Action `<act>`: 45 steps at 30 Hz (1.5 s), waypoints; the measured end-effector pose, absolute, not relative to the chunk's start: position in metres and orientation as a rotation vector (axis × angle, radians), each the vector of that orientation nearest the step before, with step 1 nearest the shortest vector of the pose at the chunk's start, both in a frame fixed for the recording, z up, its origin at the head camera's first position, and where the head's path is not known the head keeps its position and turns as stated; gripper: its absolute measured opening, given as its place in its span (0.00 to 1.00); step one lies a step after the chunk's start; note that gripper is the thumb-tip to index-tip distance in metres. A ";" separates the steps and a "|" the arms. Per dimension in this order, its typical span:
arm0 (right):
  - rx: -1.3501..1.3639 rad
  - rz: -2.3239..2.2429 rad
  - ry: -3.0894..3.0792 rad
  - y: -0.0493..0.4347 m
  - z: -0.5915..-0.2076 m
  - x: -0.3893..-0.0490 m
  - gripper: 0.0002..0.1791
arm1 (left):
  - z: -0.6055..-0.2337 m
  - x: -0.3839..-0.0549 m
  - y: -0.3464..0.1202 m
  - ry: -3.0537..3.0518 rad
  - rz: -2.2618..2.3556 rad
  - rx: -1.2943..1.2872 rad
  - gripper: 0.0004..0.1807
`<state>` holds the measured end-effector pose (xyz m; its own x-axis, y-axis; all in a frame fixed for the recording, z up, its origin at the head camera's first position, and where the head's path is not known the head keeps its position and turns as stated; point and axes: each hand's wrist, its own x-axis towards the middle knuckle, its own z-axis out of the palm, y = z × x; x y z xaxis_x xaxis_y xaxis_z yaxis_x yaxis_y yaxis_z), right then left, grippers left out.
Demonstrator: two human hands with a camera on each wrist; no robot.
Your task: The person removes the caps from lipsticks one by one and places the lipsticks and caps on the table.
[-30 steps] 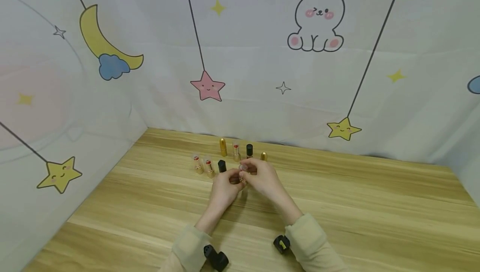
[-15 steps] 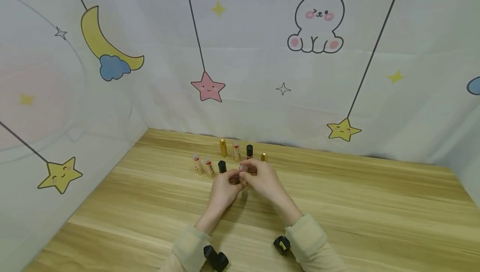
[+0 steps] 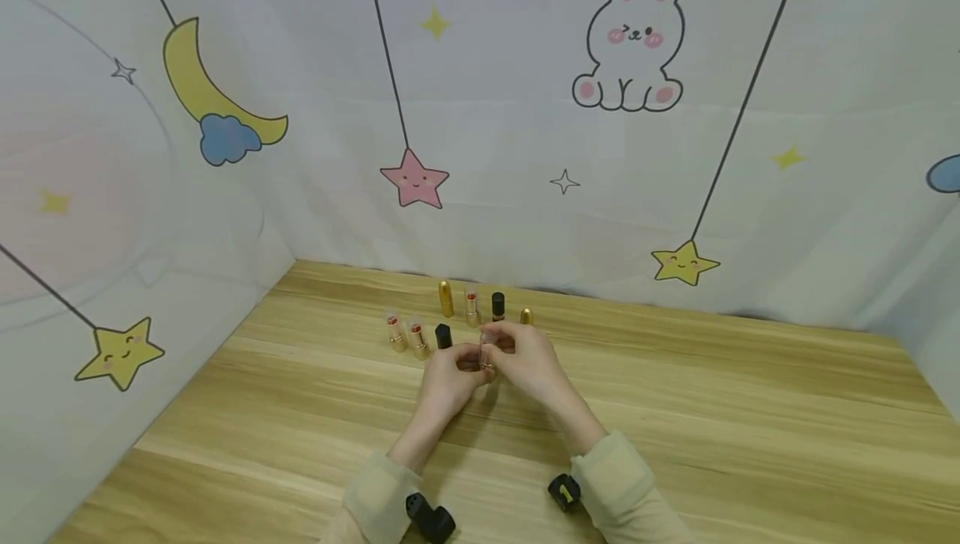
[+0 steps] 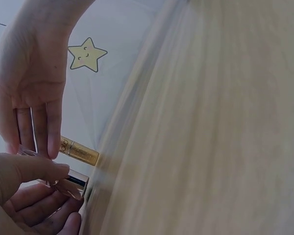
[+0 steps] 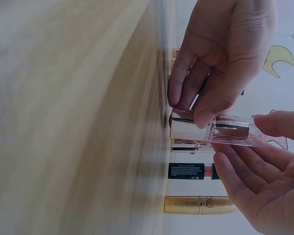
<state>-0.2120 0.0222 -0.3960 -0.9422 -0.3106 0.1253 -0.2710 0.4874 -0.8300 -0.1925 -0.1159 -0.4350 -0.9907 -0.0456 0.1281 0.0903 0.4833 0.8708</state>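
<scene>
A lipstick (image 5: 185,128) with a shiny gold base and a clear cap (image 5: 240,133) stands upright near the table top, between both hands. My left hand (image 3: 447,381) pinches the gold base between thumb and fingers. With thumb and fingers on either side, my right hand (image 3: 528,361) holds the clear cap at the top. In the left wrist view my left thumb lies across the lipstick (image 4: 76,182), and the right hand (image 4: 34,83) reaches down from above. Just beyond the left hand is a black-capped lipstick (image 3: 443,336), partly hidden.
Two clear-capped lipsticks (image 3: 396,334) stand to the left. Behind the hands are a gold tube (image 3: 446,299), another clear-capped lipstick (image 3: 472,308), a black-topped tube (image 3: 498,306) and a gold-tipped tube (image 3: 527,316). A printed curtain (image 3: 525,194) borders the wooden table (image 3: 712,411).
Both hands stay on the lipstick with hardly any movement. The head view has shifted slightly, so the scene sits a little lower.
</scene>
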 end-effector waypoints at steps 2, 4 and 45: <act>-0.521 -1.472 2.677 0.023 -0.395 -0.211 0.16 | -0.434 -0.192 -0.116 -2.590 -1.541 -0.042 0.15; -0.522 -1.465 2.683 0.024 -0.394 -0.210 0.17 | -0.434 -0.192 -0.115 -2.588 -1.543 -0.048 0.15; -0.480 -1.636 2.625 0.052 -0.375 -0.199 0.16 | -0.426 -0.184 -0.108 -2.576 -1.664 -0.114 0.16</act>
<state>-0.1987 0.0517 -0.3749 -0.9528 -0.2635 0.1508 -0.2515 0.4067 -0.8783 -0.1839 -0.1075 -0.4264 -0.9946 0.0233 0.1011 0.1018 0.4098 0.9065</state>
